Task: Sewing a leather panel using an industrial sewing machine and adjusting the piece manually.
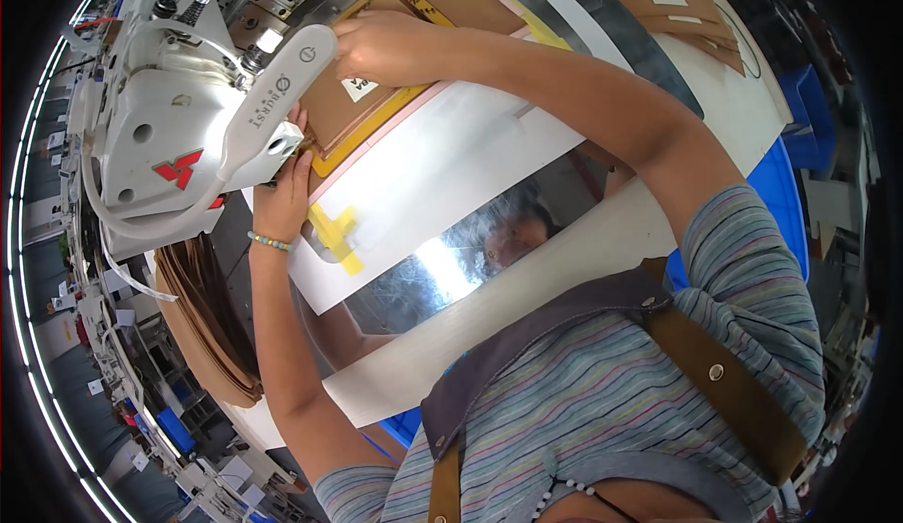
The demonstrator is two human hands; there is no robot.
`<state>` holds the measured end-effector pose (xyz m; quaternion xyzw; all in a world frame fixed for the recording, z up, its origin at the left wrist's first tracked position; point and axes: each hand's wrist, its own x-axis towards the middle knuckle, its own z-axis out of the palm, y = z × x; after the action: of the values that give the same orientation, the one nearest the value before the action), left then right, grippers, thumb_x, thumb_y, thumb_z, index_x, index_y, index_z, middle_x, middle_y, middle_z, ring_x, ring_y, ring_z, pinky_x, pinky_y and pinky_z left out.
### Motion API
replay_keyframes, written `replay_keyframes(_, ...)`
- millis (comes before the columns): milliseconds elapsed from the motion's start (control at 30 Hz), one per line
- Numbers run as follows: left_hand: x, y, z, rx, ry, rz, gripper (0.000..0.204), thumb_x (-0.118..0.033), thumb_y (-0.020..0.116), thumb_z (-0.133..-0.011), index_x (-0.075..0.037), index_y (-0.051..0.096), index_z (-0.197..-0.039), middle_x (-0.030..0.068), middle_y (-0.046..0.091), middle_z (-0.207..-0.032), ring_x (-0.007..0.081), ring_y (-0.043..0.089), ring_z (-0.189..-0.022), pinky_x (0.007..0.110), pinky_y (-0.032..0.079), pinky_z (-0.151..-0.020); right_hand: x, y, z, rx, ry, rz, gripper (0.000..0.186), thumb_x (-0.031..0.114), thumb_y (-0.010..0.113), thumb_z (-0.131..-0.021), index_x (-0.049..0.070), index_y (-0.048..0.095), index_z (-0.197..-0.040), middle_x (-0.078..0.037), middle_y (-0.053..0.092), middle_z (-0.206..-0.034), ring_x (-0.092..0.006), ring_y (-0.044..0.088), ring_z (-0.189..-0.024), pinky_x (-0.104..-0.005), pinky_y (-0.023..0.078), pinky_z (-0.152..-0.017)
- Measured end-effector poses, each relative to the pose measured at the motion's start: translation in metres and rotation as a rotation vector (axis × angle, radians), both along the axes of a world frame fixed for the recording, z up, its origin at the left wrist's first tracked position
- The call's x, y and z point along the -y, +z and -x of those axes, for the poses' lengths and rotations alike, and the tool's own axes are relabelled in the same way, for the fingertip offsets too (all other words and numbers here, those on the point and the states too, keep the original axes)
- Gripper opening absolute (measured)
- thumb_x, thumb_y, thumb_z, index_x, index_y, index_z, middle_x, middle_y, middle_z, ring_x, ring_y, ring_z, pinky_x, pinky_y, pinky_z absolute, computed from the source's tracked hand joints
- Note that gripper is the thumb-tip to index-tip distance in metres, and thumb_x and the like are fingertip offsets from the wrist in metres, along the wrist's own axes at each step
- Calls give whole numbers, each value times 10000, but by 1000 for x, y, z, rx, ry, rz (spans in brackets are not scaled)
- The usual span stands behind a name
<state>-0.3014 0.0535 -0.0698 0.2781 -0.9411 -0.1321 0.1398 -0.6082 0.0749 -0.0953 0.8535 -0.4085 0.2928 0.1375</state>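
Note:
My left hand [285, 189] reaches in beside the sewing machine head [155, 137]; its thumb and fingers are apart at the near left corner of a yellow-edged template [362, 137]. The machine hides part of that hand. Inside the template lies a brown flat panel [331, 114] bearing a white label [358, 88]. Over that panel my right hand [390, 48] rests with bent, gathered fingers just above the label. A white lamp handle [282, 81] stands in front of its fingertips, so what they pinch, if anything, cannot be made out.
A white sheet with yellow tape [339, 241] lies under the template, beside a shiny metal plate [451, 264]. Stacked brown pieces [207, 325] stand at left. More brown pieces with a label [663, 1] lie far right, near a blue bin [807, 114].

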Motion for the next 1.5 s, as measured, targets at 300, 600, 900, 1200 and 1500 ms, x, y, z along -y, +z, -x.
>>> replay_keyframes(300, 12, -6, -2, 2, -20, 44, 403, -162, 555, -1101, -111, 634, -1493, 48, 586, -1585, 281, 478, -1503, 421, 299, -1285, -13, 4, -11, -2, -18, -154, 154, 236, 702, -968, 124, 800, -1008, -10, 700, -1165, -215, 615, -1253, -401, 519, -1047)
replay_keyframes(600, 40, -3, 9, 28, -87, 143, 460, -159, 531, -1100, -79, 555, -1553, 92, 526, -1628, 278, 444, -1526, 400, 286, -1292, -22, 2, -13, -1, 210, -294, 360, 127, 659, -967, 124, 731, -1320, -73, 620, -1453, -256, 551, -1389, -426, 445, -1149)
replay_keyframes(900, 43, -5, 16, 51, -85, 208, 433, -178, 552, -1095, -85, 588, -1516, 93, 566, -1581, 268, 486, -1488, 388, 333, -1276, -40, 13, -27, -82, 198, -387, 506, 3, 643, -909, 219, 721, -1360, -61, 617, -1447, -265, 525, -1411, -489, 407, -1189)
replay_keyframes(1200, 49, -6, 7, 139, -16, 237, 471, -259, 571, -1099, -196, 570, -1566, 67, 560, -1597, 274, 520, -1465, 409, 375, -1253, -35, 5, -31, 27, 272, -340, 540, -56, 615, -896, 225, 747, -1338, -71, 645, -1416, -276, 552, -1382, -492, 402, -1199)
replay_keyframes(1500, 116, -71, -65, -142, 111, -195, 375, -261, 569, -1095, -138, 644, -1441, 114, 624, -1503, 295, 561, -1413, 419, 438, -1204, -31, 9, -39, 70, 279, -335, 470, -5, 596, -930, 236, 793, -1283, -78, 666, -1417, -291, 582, -1352, -487, 414, -1180)
